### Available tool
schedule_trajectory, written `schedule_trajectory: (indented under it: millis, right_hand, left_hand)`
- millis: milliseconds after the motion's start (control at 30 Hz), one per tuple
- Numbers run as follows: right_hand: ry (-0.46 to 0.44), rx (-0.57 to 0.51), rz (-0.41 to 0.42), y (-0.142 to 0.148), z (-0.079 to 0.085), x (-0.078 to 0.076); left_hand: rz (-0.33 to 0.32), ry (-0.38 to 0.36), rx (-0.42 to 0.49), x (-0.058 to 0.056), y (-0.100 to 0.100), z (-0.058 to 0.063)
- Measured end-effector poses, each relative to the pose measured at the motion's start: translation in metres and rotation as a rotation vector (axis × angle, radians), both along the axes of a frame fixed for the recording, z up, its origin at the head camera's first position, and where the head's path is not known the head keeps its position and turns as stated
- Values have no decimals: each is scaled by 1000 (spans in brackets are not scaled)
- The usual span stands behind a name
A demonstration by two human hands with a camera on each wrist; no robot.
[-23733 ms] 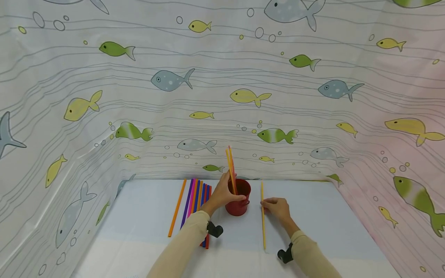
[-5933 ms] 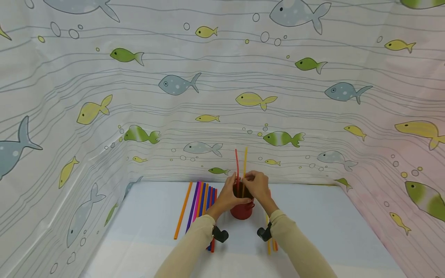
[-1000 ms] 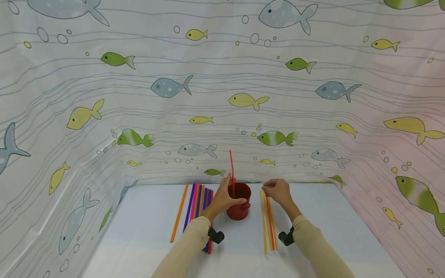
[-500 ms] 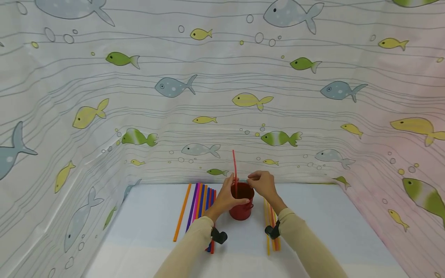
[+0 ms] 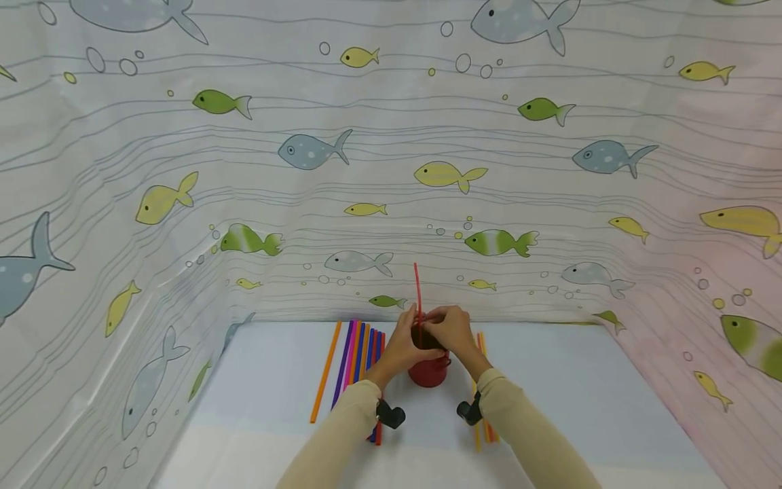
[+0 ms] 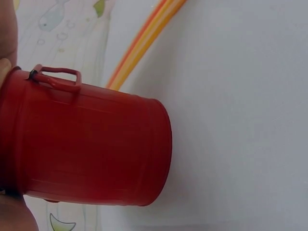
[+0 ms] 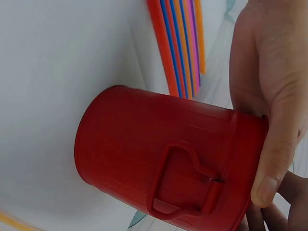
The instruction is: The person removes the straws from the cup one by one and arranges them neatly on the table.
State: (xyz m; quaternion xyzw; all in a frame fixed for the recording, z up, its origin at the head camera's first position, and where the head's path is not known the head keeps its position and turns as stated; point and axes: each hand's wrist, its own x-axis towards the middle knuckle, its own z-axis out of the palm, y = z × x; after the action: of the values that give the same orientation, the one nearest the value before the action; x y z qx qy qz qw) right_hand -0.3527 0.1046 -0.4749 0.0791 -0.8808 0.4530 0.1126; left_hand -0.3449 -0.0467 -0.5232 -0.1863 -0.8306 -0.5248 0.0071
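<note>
My left hand (image 5: 400,350) grips a red metal bucket (image 5: 427,372) by its upper part, thumb across the near side of the rim. The bucket stands upright on the table and has a small loop handle on its side, seen in the right wrist view. One thin red straw (image 5: 418,288) stands in it and rises well above the rim. Thumb and fingers of my right hand (image 5: 453,331) come together over the rim, right at the straw. Whether they pinch the straw, I cannot tell. The bucket's lower body fills much of the left wrist view.
Left of the bucket lies a row of thicker straws (image 5: 326,373) in orange, purple, pink, blue and red, partly behind my left arm. To its right, several thin yellow and orange straws (image 5: 489,435) lie partly under my right forearm. A fish-patterned curtain (image 5: 525,204) surrounds the white table (image 5: 562,387).
Over the last second my right hand has moved left from the thin straws to the bucket. Earlier several straws stood in the bucket; now the thin row on the right has grown.
</note>
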Motion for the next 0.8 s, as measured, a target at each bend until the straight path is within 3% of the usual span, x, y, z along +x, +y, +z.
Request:
schedule_trajectory:
  millis: [800]
  right_hand:
    - [34,27,-59,-12,-7,-3]
  left_hand:
    - [-17,65,-9,-1,0,-1]
